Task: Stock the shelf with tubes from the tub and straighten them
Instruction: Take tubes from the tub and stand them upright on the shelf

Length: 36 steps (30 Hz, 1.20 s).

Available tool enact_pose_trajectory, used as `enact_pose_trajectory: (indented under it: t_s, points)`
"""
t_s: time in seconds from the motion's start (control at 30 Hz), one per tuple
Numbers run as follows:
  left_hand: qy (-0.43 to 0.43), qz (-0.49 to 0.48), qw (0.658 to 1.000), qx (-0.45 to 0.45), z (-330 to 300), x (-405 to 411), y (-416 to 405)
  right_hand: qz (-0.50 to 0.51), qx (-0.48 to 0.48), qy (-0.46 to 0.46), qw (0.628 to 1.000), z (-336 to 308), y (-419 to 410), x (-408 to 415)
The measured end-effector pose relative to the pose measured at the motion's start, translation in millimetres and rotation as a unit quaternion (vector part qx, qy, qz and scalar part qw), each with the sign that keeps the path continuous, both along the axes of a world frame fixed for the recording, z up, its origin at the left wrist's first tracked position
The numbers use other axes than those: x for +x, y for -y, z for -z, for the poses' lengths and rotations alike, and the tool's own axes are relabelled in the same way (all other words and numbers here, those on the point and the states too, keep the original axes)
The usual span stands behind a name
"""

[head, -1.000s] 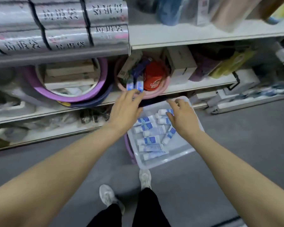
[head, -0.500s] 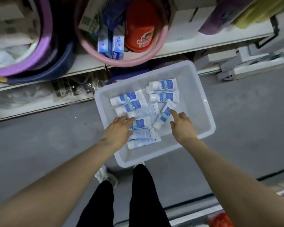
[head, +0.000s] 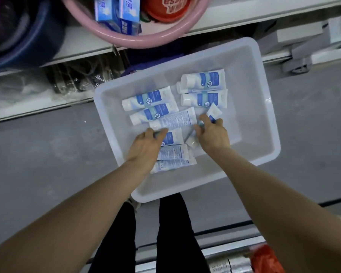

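A translucent white tub (head: 264, 123) sits on the grey floor below the shelf (head: 77, 42). Several white-and-blue tubes (head: 150, 98) lie loose inside it. My left hand (head: 146, 148) rests over the lower tubes, its thumb and fingers closing on a blue-labelled tube (head: 171, 137). My right hand (head: 213, 134) curls around a slanted tube (head: 214, 112), whose cap end (head: 192, 142) pokes out below the hand. Two blue-and-white boxes (head: 116, 12) stand in a pink basin (head: 138, 39) on the shelf.
A red container (head: 165, 6) shares the pink basin. A dark blue basin (head: 28, 42) sits on the shelf at left. Plastic-wrapped goods (head: 77, 77) fill the low shelf. White brackets (head: 303, 56) lie on the floor at right. My legs stand below the tub.
My left hand came down from the shelf into the tub. The view tilted down and nearer. Both hands have closed in on tubes since half a second ago.
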<state>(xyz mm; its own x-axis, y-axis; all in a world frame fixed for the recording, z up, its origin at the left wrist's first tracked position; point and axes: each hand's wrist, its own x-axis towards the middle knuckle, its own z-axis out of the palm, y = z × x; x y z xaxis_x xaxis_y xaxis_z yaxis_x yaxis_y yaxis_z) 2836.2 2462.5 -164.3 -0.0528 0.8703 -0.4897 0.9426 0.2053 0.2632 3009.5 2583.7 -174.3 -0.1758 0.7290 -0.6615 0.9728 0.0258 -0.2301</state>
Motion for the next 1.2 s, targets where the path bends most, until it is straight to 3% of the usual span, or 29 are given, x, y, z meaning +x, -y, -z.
enact_pose_trajectory:
  t_s: [0.27, 0.43, 0.6, 0.77, 0.9, 1.2]
  points:
    - [-0.061, 0.064, 0.996, 0.031, 10.1, 5.1, 5.9, 0.083, 0.018, -0.006, 0.996, 4.1, 10.6, -0.1]
    - [-0.057, 0.008, 0.997, 0.047, 15.7, 10.6, 22.4, 0.053, 0.028, -0.037, 0.998, 1.0, 12.9, -2.3]
    - [0.011, -0.03, 0.998, -0.058, 6.1, 1.6, 12.2, 0.043, 0.032, -0.058, 0.997, -5.1, 19.8, -2.6]
    - [0.022, -0.001, 0.997, -0.072, -7.0, -3.4, 1.8, 0.035, 0.059, -0.083, 0.994, -23.3, 33.2, -6.3]
    - [0.027, 0.002, 0.998, -0.064, -34.2, -8.8, 10.9, 0.033, 0.087, -0.108, 0.99, -49.9, 44.3, -14.1]
    - [0.119, -0.123, 0.985, 0.015, -158.2, -60.0, 37.4, -0.006, 0.183, -0.164, 0.969, -166.4, 78.7, -53.9]
